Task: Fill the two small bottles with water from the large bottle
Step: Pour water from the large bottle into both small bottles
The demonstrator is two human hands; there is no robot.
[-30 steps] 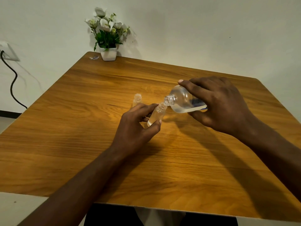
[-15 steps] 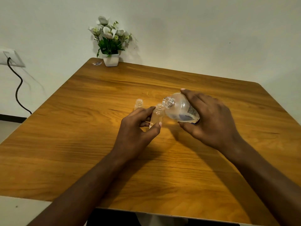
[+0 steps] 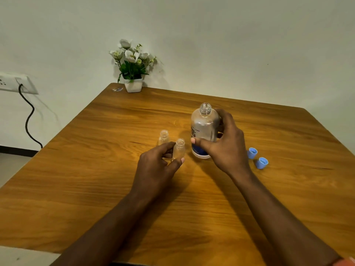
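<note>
The large clear bottle (image 3: 204, 129) with a blue label stands upright and uncapped on the wooden table (image 3: 96, 179); my right hand (image 3: 226, 146) grips it from the right side. Just left of it, a small clear bottle (image 3: 179, 149) stands upright, pinched between the thumb and fingers of my left hand (image 3: 157, 167). The second small bottle (image 3: 164, 137) stands open just behind and to the left, untouched. How much water either small bottle holds is hard to see.
Two blue caps (image 3: 252, 153) (image 3: 261, 163) lie on the table right of my right hand. A white pot of flowers (image 3: 132, 73) stands at the far left corner beside a small scrap (image 3: 117, 89). A wall socket with a black cable (image 3: 28, 120) is at the left.
My right hand has swung the large bottle from tilted over the small bottle's mouth back to upright and set it on the table. My left hand still holds the small bottle.
</note>
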